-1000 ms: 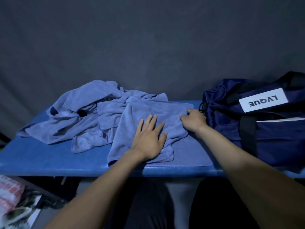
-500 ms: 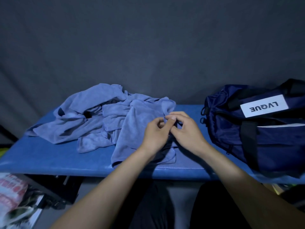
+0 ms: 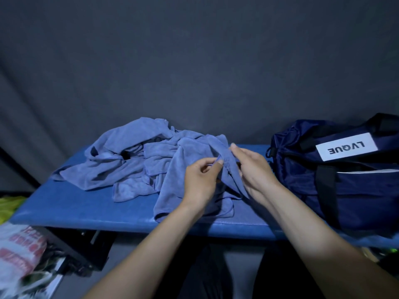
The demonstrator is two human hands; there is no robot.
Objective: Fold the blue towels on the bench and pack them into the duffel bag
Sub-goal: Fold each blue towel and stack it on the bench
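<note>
A blue towel (image 3: 172,186) lies at the middle of the blue bench (image 3: 75,210), its right edge lifted off the surface. My left hand (image 3: 200,182) pinches that raised edge between thumb and fingers. My right hand (image 3: 252,169) grips the same edge just to the right, the two hands almost touching. A heap of crumpled blue towels (image 3: 121,160) sits behind and to the left. The navy duffel bag (image 3: 349,186) with a white label stands on the bench's right end, close to my right hand.
A dark grey wall (image 3: 194,72) rises right behind the bench. On the floor at lower left lie a printed plastic bag (image 3: 19,251) and some papers. Something yellow-green (image 3: 8,206) shows at the left edge.
A second ago my left hand pressed flat on the towel and my right held its far corner. Both hands have since come together and lifted the towel's right edge off the bench.
</note>
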